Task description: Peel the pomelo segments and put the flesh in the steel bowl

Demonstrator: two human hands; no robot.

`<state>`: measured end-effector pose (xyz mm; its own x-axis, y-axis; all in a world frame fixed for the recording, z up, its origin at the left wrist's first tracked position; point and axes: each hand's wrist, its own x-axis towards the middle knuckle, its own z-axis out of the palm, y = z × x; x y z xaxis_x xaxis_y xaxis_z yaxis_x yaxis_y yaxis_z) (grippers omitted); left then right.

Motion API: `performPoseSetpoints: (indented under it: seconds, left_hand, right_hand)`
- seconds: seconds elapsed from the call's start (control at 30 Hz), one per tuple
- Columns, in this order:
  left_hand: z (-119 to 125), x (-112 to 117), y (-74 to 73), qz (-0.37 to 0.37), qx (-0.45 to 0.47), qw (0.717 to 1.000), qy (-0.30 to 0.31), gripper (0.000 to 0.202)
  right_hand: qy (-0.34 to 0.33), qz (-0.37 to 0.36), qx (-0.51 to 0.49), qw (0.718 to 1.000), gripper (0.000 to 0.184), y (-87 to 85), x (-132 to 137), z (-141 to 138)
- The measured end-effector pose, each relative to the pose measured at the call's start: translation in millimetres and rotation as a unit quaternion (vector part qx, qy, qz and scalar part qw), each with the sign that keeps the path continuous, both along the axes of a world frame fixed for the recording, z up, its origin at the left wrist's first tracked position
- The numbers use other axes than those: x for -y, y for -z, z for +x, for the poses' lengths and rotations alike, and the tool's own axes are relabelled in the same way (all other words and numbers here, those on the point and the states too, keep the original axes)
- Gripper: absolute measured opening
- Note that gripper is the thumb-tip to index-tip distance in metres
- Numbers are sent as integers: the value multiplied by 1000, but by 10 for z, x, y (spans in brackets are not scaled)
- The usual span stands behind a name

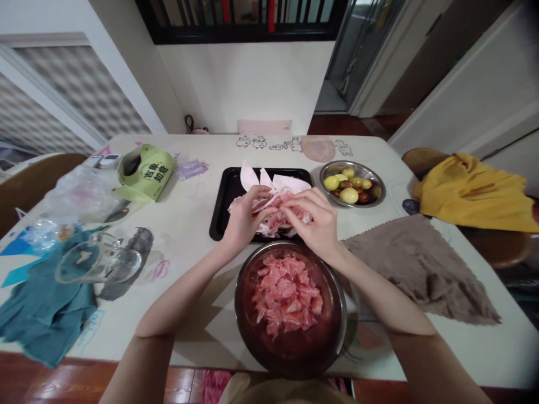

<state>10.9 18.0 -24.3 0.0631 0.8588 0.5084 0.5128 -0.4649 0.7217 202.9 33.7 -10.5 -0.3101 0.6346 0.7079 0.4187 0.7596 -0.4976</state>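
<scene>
Both my hands meet over a black tray that holds pink pomelo segments and pale peel pieces. My left hand is closed on a pink pomelo piece, fingers pinching its skin. My right hand grips the same piece from the right. Just in front of the hands stands a dark round bowl filled with peeled pink pomelo flesh.
A metal bowl of small yellow and red fruits sits right of the tray. A brown cloth lies at the right, a yellow cloth on a chair beyond. At the left are a glass pitcher, teal cloth, green bag and plastic wrap.
</scene>
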Motion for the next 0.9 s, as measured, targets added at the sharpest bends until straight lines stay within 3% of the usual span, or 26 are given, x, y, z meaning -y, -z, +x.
performPoseSetpoints:
  seconds: [0.13, 0.3, 0.6, 0.7, 0.9]
  left_hand:
    - [-55, -79, 85, -36, 59, 998, 3, 41]
    - [-74, -135, 183, -81, 169, 980, 62, 42]
    - [77, -31, 168, -175, 273, 930, 174, 48]
    - [121, 11, 154, -167, 256, 934, 185, 49]
    - [217, 89, 142, -92, 228, 957, 152, 48]
  right_hand:
    - [11, -17, 29, 999, 15, 12, -76, 33]
    - [19, -51, 71, 996, 26, 36, -138, 57]
    - [7, -9, 30, 999, 18, 69, -71, -6]
    - [12, 14, 23, 1000, 14, 86, -58, -16]
    - [36, 29, 19, 999, 9, 102, -5, -15]
